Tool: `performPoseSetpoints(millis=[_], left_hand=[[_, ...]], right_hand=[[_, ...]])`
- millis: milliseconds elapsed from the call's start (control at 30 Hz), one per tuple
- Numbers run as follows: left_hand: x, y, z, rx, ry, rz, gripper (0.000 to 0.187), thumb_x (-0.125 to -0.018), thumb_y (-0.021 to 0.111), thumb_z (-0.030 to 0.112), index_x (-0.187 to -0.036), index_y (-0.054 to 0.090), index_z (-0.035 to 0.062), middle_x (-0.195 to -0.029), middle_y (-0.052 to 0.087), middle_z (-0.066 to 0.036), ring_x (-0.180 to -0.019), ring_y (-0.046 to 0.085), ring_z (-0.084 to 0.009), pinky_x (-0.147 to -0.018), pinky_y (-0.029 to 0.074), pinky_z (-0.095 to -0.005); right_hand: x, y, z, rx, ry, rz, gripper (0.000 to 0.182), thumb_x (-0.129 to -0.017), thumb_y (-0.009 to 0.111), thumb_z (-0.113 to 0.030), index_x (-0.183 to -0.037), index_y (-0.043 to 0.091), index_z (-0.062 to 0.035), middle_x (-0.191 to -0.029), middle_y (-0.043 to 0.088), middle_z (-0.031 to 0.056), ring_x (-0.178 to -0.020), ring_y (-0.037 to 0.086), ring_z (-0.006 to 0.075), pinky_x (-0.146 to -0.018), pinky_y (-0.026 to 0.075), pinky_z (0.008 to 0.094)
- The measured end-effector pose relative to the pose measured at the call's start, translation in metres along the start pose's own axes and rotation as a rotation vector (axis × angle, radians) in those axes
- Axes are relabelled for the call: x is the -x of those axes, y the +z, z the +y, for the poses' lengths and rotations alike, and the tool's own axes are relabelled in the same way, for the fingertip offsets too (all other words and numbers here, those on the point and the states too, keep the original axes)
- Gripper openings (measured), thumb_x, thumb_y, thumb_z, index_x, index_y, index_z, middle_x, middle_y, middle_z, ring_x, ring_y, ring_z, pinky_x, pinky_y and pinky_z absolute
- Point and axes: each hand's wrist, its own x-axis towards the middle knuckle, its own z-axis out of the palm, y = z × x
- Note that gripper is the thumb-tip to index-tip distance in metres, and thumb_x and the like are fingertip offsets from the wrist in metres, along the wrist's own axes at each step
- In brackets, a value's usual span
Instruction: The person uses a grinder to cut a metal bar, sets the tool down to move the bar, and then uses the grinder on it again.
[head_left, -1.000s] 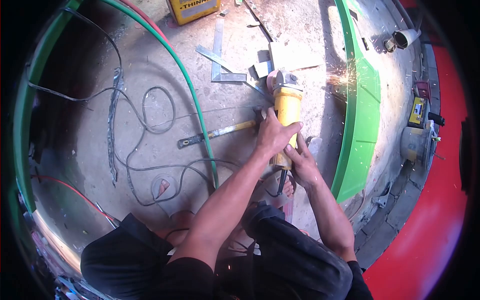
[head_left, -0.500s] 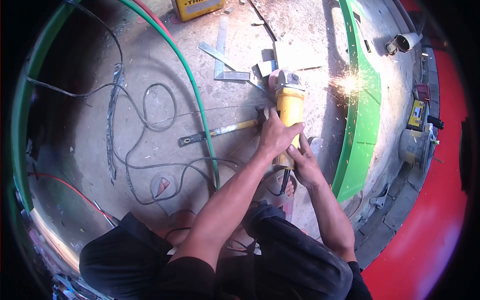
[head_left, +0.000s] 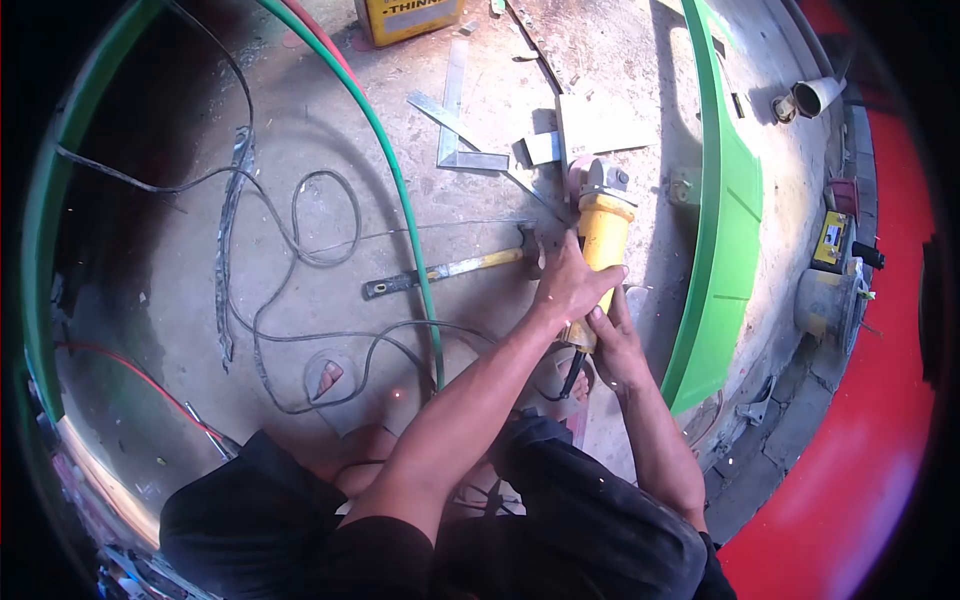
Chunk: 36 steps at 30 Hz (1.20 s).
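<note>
A yellow angle grinder (head_left: pixel 604 240) is held between both hands, its metal head pointing away from me and its disc (head_left: pixel 577 180) on the left side. My left hand (head_left: pixel 572 288) wraps round the middle of the body, thumb across the top. Lower down, my right hand (head_left: pixel 618 345) grips the rear end from the right, near the black power cord (head_left: pixel 574 373). Just left of the grinder lies a hammer (head_left: pixel 455 268) on the concrete floor. A flat metal plate (head_left: pixel 600 128) and a try square (head_left: pixel 470 158) lie beyond the head.
A long green metal panel (head_left: pixel 722 250) stands to the right. The green hose (head_left: pixel 405 215) and looped black cable (head_left: pixel 298 230) cross the floor at left. At the top sits a yellow thinner can (head_left: pixel 410 20). Along the right edge are a bucket (head_left: pixel 828 300) and a red surface (head_left: pixel 830 480).
The bright burst of sparks at the green panel is gone; a few stray specks remain. Both hands and the grinder have shifted slightly right and toward me in view.
</note>
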Motion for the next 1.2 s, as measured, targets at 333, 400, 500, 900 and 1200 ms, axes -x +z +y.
performPoseSetpoints(millis=[333,400,500,900,1200], left_hand=[[-0.012,0.008,0.006,0.159,-0.006,0.058,0.09,-0.072,0.081,0.045,-0.133,0.044,-0.0107,-0.115,0.067,-0.03,-0.105,0.069,-0.0409,-0.092,0.053,-0.0452],[-0.011,0.006,0.008,0.152,-0.015,0.05,0.09,-0.072,0.081,0.045,-0.133,0.045,-0.0105,-0.116,0.067,-0.03,-0.105,0.069,-0.0404,-0.093,0.053,-0.0449],[-0.012,0.006,0.009,0.156,-0.022,0.038,0.09,-0.071,0.082,0.045,-0.133,0.045,-0.01,-0.117,0.067,-0.03,-0.106,0.069,-0.0397,-0.093,0.053,-0.0446],[-0.014,0.003,0.011,0.102,-0.035,0.05,0.088,-0.071,0.082,0.046,-0.129,0.048,-0.0105,-0.117,0.066,-0.029,-0.108,0.067,-0.0389,-0.094,0.052,-0.0448],[-0.011,0.002,0.008,0.176,-0.036,0.02,0.087,-0.071,0.082,0.046,-0.126,0.048,-0.0125,-0.116,0.066,-0.03,-0.106,0.068,-0.0383,-0.092,0.053,-0.0438]], right_hand=[[-0.014,-0.008,-0.02,0.096,-0.02,-0.035,0.085,-0.104,0.059,-0.016,-0.165,-0.001,-0.0109,-0.154,0.039,0.02,-0.133,0.051,0.0257,-0.108,0.046,0.0377],[-0.012,-0.007,-0.021,0.109,-0.009,-0.03,0.085,-0.104,0.059,-0.017,-0.165,0.0,-0.0106,-0.153,0.041,0.0205,-0.132,0.052,0.0254,-0.107,0.047,0.0374],[-0.012,-0.005,-0.021,0.113,-0.017,-0.018,0.086,-0.103,0.061,-0.018,-0.165,0.001,-0.0102,-0.15,0.044,0.0215,-0.131,0.053,0.0253,-0.106,0.048,0.0371],[-0.017,-0.009,-0.018,0.127,0.029,0.001,0.089,-0.102,0.063,-0.022,-0.165,0.001,-0.0112,-0.148,0.045,0.024,-0.129,0.054,0.0275,-0.104,0.049,0.0389],[-0.012,-0.006,-0.019,0.171,-0.005,0.0,0.089,-0.102,0.064,-0.024,-0.165,0.002,-0.0115,-0.145,0.047,0.0252,-0.127,0.055,0.0268,-0.102,0.05,0.0388]])
